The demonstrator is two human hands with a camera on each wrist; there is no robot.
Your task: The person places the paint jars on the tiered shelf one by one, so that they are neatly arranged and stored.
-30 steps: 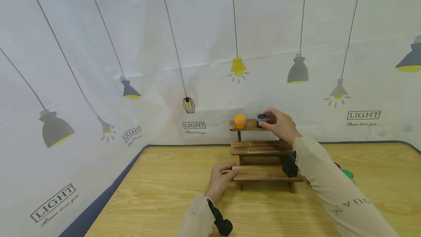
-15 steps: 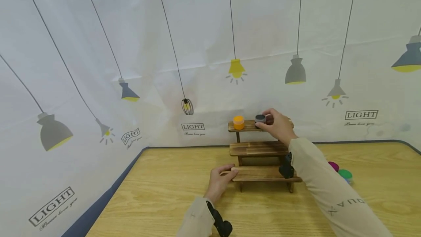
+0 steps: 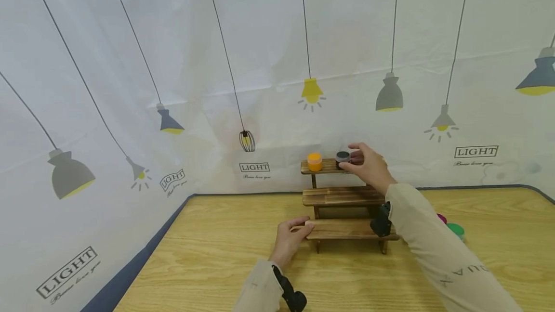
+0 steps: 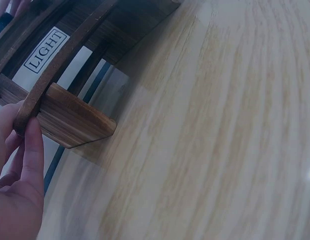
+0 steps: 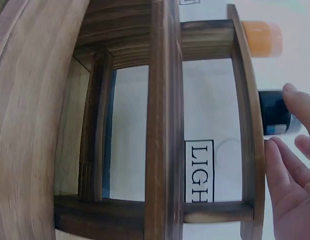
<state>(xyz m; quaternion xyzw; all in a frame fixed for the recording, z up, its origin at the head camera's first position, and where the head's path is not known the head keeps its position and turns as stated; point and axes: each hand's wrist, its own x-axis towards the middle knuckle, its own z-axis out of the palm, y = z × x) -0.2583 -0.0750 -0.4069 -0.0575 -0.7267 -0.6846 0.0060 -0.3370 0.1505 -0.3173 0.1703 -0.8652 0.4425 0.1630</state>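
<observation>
A three-step wooden display stand stands against the back wall. On its lowest step, my left hand pinches the left end; the left wrist view shows the board's edge between thumb and fingers. A small black jar with a clear rim stands upright on the top step. Around its right side my right hand has thumb and fingers spread, the thumb overlapping the jar's front. In the right wrist view the black jar sits on the board, fingertips close by.
An orange jar stands left of the black one on the top step. Right of the stand, partly behind my right sleeve, a green-lidded jar and a magenta one are on the wooden table. Behind rises a lamp-printed wall covering.
My right fingers have loosened slightly from the black jar, which keeps its place on the top step. The left hand holds the lowest step as before. The head view has shifted a little.
</observation>
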